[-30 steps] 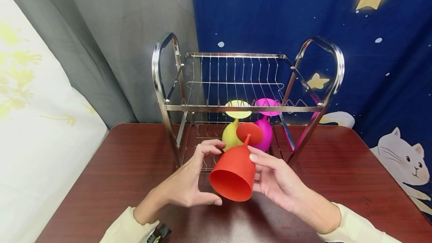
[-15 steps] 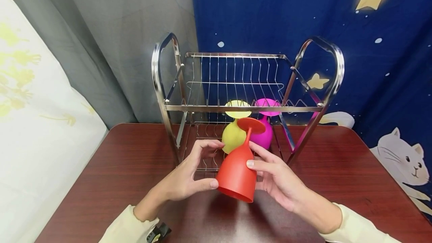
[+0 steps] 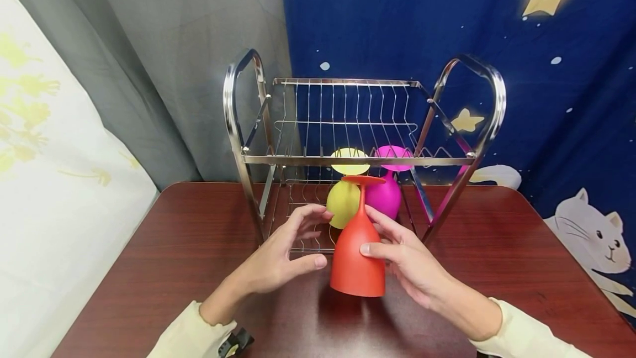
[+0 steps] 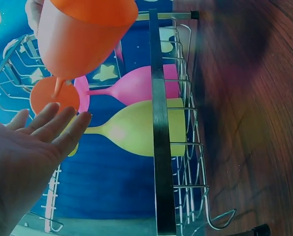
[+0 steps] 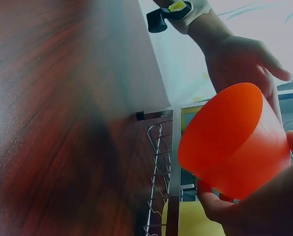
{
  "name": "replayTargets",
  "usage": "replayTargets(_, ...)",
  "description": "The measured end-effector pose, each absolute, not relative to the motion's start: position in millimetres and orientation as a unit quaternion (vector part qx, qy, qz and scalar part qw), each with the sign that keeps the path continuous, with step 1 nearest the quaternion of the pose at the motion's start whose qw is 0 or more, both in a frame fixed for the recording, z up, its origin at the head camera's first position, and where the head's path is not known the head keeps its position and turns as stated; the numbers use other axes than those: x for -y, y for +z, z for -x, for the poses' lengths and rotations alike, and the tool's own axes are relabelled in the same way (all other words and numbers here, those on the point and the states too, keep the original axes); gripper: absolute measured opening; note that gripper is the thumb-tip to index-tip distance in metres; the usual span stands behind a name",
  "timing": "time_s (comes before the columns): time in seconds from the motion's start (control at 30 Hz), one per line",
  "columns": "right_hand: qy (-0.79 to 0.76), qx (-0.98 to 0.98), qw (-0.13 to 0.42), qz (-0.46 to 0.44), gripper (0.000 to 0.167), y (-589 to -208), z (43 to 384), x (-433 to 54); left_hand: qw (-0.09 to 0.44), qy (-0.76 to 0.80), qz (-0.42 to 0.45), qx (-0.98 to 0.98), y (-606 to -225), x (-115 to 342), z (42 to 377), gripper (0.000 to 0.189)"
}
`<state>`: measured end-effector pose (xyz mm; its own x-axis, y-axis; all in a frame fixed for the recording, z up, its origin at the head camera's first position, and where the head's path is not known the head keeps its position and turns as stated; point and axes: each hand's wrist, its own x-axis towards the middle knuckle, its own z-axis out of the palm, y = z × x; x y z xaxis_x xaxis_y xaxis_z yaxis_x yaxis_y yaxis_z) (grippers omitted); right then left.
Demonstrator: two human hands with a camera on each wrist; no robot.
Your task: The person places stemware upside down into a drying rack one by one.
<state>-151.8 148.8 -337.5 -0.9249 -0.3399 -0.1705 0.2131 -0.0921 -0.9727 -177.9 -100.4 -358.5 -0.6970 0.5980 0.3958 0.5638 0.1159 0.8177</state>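
Note:
A red plastic goblet (image 3: 356, 258) hangs upside down above the table, its foot up and its rim down. My right hand (image 3: 414, 264) grips its bowl from the right, thumb on the near side. To the left of the goblet my left hand (image 3: 283, 258) stays apart from it, fingers spread and loosely bent, holding nothing. Behind, a yellow goblet (image 3: 343, 203) and a magenta goblet (image 3: 385, 195) stand upside down side by side on the rack's lower tier. In the right wrist view the red goblet's open mouth (image 5: 225, 128) faces the camera.
A two-tier chrome dish rack (image 3: 358, 160) stands at the back of the dark red wooden table (image 3: 189, 264). Its upper wire tier sits over the lower goblets, with looped side handles. Grey and blue star-patterned curtains (image 3: 377, 21) hang behind.
The red goblet has tipped from slanted, mouth toward me, to nearly upright with its mouth down. My left thumb, near the goblet's rim half a second ago, is now apart from it.

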Motion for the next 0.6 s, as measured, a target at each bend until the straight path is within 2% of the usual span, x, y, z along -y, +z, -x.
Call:
replayTargets(0.27,-0.711,-0.682,0.158,0.071,0.074,-340.3,152.6,-146.3,0.041,0.532,-0.369,-0.761,-357.5,94.7,178.5,0.070)
replayTargets(0.6,-0.689,-0.707,0.138,0.079,0.070,-340.3,149.9,-145.4,0.046,0.541,-0.362,-0.757,-355.6,91.1,180.7,0.071)
